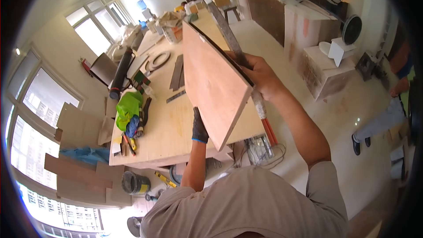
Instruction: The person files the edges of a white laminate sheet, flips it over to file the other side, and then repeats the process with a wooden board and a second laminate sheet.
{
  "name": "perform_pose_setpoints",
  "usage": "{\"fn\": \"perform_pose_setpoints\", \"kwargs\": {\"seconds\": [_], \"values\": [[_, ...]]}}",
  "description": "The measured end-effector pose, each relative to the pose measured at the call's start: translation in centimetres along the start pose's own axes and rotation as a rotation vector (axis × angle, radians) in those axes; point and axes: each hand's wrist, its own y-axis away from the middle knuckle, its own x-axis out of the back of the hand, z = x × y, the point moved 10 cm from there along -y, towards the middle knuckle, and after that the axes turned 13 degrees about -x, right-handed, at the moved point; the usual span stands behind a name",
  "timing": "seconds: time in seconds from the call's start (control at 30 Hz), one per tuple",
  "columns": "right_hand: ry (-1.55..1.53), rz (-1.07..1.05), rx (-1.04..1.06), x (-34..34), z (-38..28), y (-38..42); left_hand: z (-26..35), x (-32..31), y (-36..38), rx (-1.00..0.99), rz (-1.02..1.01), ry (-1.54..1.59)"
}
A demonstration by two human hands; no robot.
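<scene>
A dark-gloved left hand (199,127) and bare right hand (260,74) grip opposite sides of a flat pale-wood panel (216,90), tilted above the light wooden table (161,144), blocking part of it from view; a crumpled bright-green plastic bag (128,108) and long black tube (122,72) lie left.

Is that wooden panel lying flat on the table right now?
No, the wooden panel is steeply tilted over the table, with the gloved left hand and the right hand at its edges.
</scene>
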Motion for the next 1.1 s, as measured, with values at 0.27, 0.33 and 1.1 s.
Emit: {"fn": "perform_pose_setpoints", "kwargs": {"seconds": [0.27,0.33,1.1], "values": [[0.08,0.101,-0.058,0.0,-1.3,0.3,-1.8,-3.0,3.2,0.183,0.221,-0.169],[0.083,0.109,-0.048,0.3,-1.3,0.3,-1.8,-3.4,3.7,0.174,0.237,-0.236],[0.165,0.037,-0.005,-1.6,-2.9,2.5,-1.6,-2.9,2.9,0.222,0.148,-0.036]]}}
